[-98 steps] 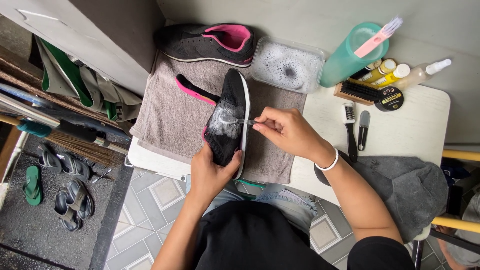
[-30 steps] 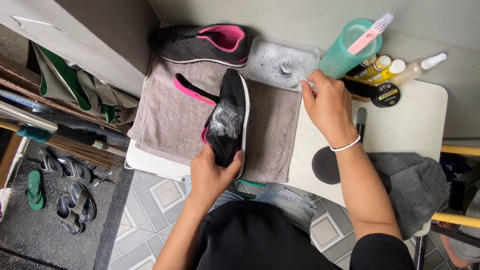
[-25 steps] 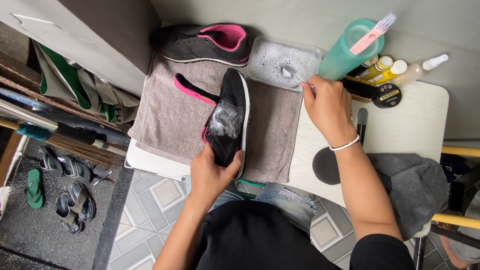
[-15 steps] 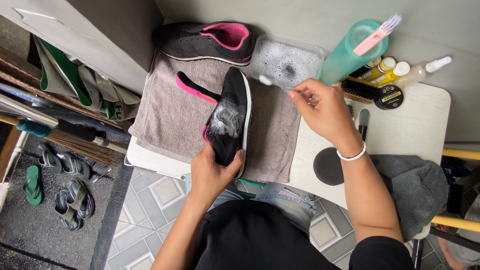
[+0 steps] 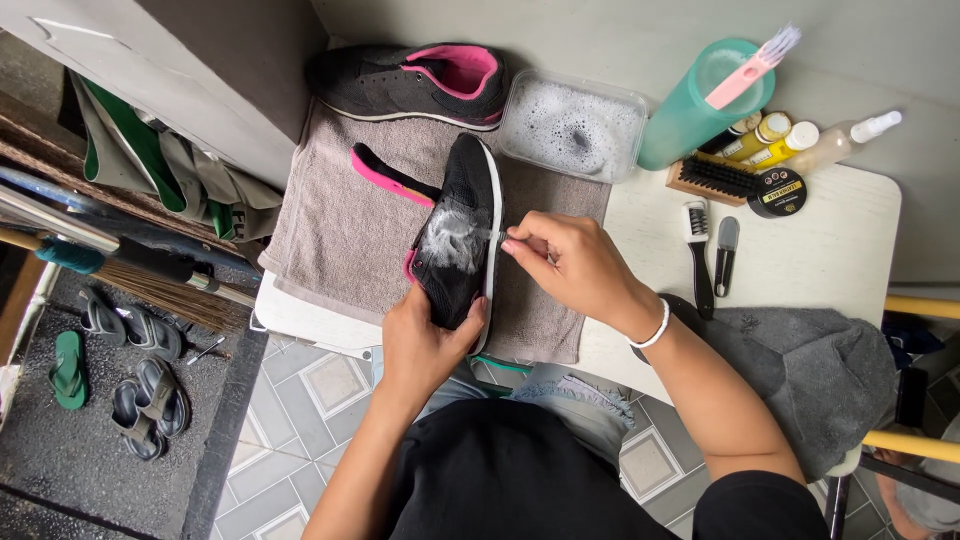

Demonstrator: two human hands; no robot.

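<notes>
left hand gripping the black shoe over the grey towel; right hand pinching a small brush against its foamy side.

Round black tin with yellow label by brush; two yellow-labelled bottles behind, right of green tumbler.

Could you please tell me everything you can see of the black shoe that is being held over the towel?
The black shoe looks like dark fabric with a white sole edge and pink lining. It is tilted on its side over the grey towel, toe toward the person. A patch of white foam sits on its upper. The left hand grips its near end from below; the right hand presses a small brush, mostly hidden, against its sole edge.
</notes>
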